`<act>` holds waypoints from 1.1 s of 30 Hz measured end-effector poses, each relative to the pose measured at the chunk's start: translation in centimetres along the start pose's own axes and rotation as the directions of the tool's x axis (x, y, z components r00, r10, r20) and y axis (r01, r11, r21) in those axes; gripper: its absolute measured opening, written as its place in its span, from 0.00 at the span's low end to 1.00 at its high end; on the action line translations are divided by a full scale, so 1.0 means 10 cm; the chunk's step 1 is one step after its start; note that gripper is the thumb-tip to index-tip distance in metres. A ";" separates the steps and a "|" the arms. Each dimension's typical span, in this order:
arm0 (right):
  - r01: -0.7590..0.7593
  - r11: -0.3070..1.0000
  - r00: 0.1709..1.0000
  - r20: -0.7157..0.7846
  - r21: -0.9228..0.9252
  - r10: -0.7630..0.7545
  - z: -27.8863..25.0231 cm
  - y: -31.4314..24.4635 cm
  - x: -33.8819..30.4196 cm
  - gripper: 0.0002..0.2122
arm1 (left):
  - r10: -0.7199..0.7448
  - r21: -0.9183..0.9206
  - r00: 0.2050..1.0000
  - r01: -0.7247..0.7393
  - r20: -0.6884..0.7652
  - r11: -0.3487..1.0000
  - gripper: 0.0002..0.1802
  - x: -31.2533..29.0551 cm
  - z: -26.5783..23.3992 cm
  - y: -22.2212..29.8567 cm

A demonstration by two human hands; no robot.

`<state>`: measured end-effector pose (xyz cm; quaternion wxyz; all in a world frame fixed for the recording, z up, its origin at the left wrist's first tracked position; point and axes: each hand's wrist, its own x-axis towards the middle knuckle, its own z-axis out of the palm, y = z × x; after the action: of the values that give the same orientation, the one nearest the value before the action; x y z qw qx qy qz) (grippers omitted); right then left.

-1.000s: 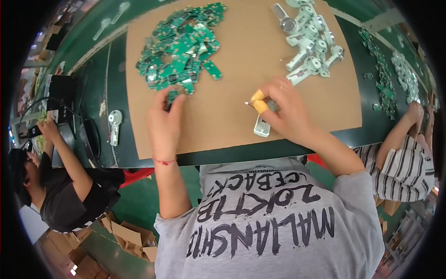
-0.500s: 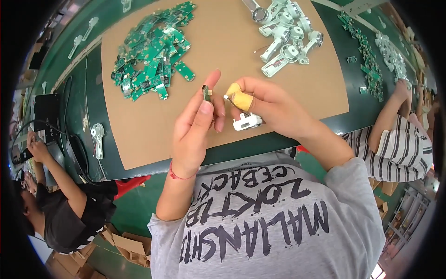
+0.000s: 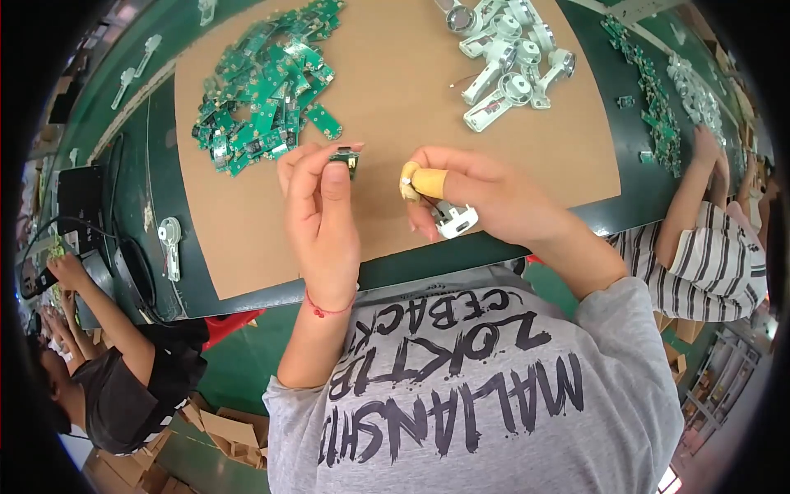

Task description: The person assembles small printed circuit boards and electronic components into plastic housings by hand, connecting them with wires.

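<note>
Between the two hands: a narrow gap over a tan cardboard sheet (image 3: 387,107); what each hand holds stays apart from the other.
Left hand (image 3: 321,216): pinching a small green circuit board (image 3: 353,160) between thumb and fingertips, lifted clear of the sheet and tilted, with a pale component on the side toward the right hand.
Right hand (image 3: 485,193): grasping two things at once. Thumb and forefinger, both in yellow finger covers (image 3: 429,183), pinch what looks like a small white plug (image 3: 406,180); a white casing (image 3: 457,221) sits just below them, held within the same hand. A thin dark wire shows between plug and casing, partly hidden.
Beyond the left hand: a heap of green boards (image 3: 267,90), with one board (image 3: 324,121) lying out at its edge.
Beyond the right hand: a pile of white round-headed parts (image 3: 502,58).
Left of the left hand: a single white round-headed part (image 3: 170,247) on the dark green desk (image 3: 403,265).
Good handling, as a judgement: grip the board by its edges, leaving the pale component uncovered; hold the plug by its body, square to the board, and carry the casing close so the wire hangs slack rather than pulled.
</note>
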<state>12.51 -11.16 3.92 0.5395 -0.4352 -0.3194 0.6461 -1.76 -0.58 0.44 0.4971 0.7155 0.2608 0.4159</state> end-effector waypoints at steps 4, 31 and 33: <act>0.064 0.996 0.997 -0.027 -0.069 -0.066 0.04 0.05 -0.02 0.09 | -0.295 -0.454 0.954 0.287 0.057 0.843 0.09 -0.03 0.06 0.19; 0.292 0.954 0.928 -0.222 -0.068 -0.300 0.25 0.08 -0.08 0.03 | 0.180 0.152 0.982 -0.187 0.059 0.970 0.17 -0.20 0.14 0.35; 0.286 0.956 0.928 -0.231 -0.059 -0.292 0.25 0.07 -0.08 0.03 | 0.207 0.161 0.976 -0.215 0.064 0.963 0.17 -0.18 0.14 0.35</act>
<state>9.99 -11.92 4.53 0.6576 -0.4642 -0.3210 0.4990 -1.60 -3.96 2.84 0.3944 0.7876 0.2054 0.4266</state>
